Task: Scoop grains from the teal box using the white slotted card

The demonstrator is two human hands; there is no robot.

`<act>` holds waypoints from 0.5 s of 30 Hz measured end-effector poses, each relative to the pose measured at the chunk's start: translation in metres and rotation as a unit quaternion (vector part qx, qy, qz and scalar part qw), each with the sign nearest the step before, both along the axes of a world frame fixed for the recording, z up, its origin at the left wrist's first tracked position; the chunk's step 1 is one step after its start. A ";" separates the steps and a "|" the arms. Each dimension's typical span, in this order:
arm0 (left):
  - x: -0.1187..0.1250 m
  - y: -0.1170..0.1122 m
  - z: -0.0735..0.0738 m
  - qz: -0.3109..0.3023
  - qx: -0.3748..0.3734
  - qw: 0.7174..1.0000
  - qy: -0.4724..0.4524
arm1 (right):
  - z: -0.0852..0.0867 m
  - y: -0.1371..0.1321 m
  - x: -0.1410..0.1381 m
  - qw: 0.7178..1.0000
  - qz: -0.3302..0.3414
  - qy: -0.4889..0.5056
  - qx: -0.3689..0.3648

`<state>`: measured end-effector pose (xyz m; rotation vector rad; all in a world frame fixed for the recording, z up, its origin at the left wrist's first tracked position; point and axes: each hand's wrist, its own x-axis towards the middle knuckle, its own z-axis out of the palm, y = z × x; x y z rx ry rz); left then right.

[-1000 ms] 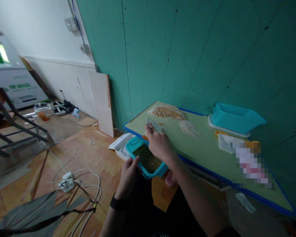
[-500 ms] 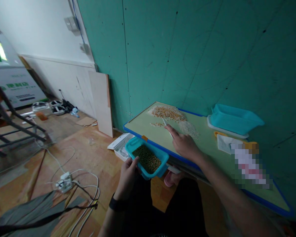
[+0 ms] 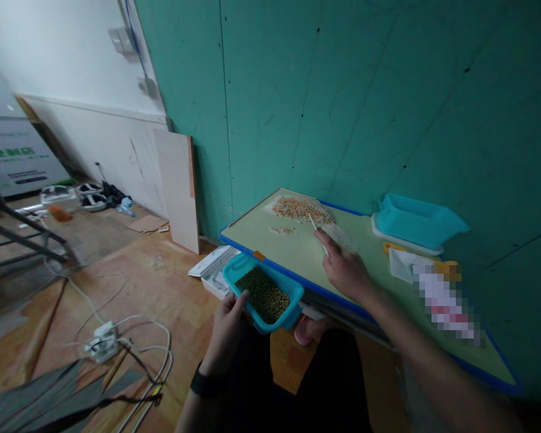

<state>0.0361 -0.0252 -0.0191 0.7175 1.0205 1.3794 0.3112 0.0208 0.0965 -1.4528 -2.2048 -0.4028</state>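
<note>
My left hand (image 3: 228, 325) grips the near corner of a blue tray (image 3: 235, 270) filled with green beans (image 3: 263, 293), held just below the table's front edge. My right hand (image 3: 346, 270) rests on the green tabletop (image 3: 270, 243), closed on a thin white scraper (image 3: 318, 233) whose tip reaches a heap of white rice (image 3: 339, 233). A heap of yellow beans (image 3: 300, 208) lies at the far left of the table, with a few stray ones (image 3: 282, 230) in front of it.
An overturned blue tray on a white one (image 3: 417, 221) stands at the table's back right, with white paper (image 3: 403, 264) beside it. A green wall is behind. Below lie a white box (image 3: 211, 269), a leaning board (image 3: 177, 189), cables and a power strip (image 3: 98, 344).
My right hand has left the tray of green beans and moved right across the table to the rice heap, scraper in hand. The left hand keeps hold of the tray.
</note>
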 end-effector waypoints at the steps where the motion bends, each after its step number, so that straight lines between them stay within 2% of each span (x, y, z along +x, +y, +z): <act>1: 0.000 0.000 -0.001 0.001 -0.002 1.000 0.000 | 0.001 -0.004 -0.007 1.000 0.005 0.019 0.001; 4: -0.001 0.002 -0.004 0.000 -0.007 1.000 -0.008 | 0.003 -0.013 -0.025 0.995 0.002 0.096 0.009; 8: -0.001 0.005 -0.010 0.003 -0.016 1.000 -0.017 | 0.004 -0.014 -0.034 0.982 -0.023 0.185 0.009; 15: -0.001 0.004 -0.015 0.017 -0.005 1.000 0.001 | -0.002 0.010 -0.044 0.971 -0.038 0.235 -0.010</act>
